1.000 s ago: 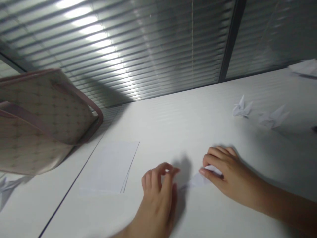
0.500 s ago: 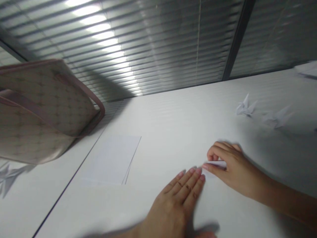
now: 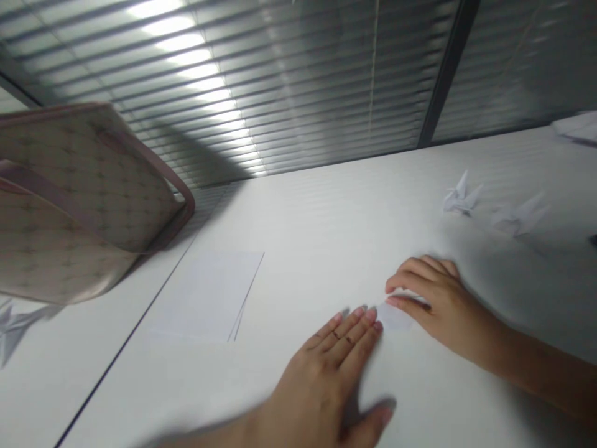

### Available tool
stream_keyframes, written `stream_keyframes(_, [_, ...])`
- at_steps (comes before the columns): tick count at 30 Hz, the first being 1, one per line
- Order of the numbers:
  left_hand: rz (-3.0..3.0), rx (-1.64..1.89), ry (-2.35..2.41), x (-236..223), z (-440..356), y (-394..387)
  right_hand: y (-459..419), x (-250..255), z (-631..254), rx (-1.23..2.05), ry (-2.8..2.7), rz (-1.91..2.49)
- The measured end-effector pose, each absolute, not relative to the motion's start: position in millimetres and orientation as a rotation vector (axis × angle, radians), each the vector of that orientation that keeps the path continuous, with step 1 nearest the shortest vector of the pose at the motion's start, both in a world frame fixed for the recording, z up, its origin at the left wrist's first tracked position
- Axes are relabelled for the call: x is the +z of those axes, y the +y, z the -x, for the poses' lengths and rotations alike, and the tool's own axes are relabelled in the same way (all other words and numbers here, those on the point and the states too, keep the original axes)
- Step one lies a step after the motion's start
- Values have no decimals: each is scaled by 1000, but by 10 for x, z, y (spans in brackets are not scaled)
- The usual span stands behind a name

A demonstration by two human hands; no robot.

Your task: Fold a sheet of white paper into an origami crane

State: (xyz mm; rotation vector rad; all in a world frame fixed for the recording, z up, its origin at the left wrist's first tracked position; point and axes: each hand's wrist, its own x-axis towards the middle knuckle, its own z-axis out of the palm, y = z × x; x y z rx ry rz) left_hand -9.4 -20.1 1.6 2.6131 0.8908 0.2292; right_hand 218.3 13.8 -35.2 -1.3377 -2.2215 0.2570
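A small piece of folded white paper (image 3: 395, 316) lies on the white table (image 3: 326, 211) between my two hands. My left hand (image 3: 326, 379) lies flat on the table with its fingers stretched out, the fingertips touching the paper's left edge. My right hand (image 3: 438, 305) rests on the paper's right side, with thumb and curled fingers pinched on its edge. Part of the paper is hidden under my right hand.
Loose white sheets (image 3: 205, 295) lie to the left of my hands. A beige patterned bag with pink trim (image 3: 79, 199) stands at the left. Two folded paper cranes (image 3: 461, 196) (image 3: 520, 216) sit at the far right, another (image 3: 13, 323) at the left edge. Window blinds (image 3: 280, 87) run behind the table.
My left hand went from curled and raised to flat on the table, fingers stretched toward the paper. My right hand stayed on the paper, which now lies flatter.
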Motion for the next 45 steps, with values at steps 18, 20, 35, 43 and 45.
stream_keyframes(18, [-2311, 793, 1054, -158, 43, 74, 95, -315, -2077, 481, -2273, 1139])
stream_keyframes(20, [-2313, 792, 1057, -148, 36, 71, 80, -331, -2068, 460, -2250, 1164])
stream_keyframes(35, [-2262, 784, 932, -109, 34, 34, -22, -309, -2038, 437, -2248, 1012])
stream_keyframes(43, [-1411, 861, 872, -67, -9, 27, -85, -201, -1998, 1207, -1603, 1224])
stream_keyframes(45, [-1192, 833, 829, -67, -39, 21, -77, -179, -1973, 1545, -1445, 1186])
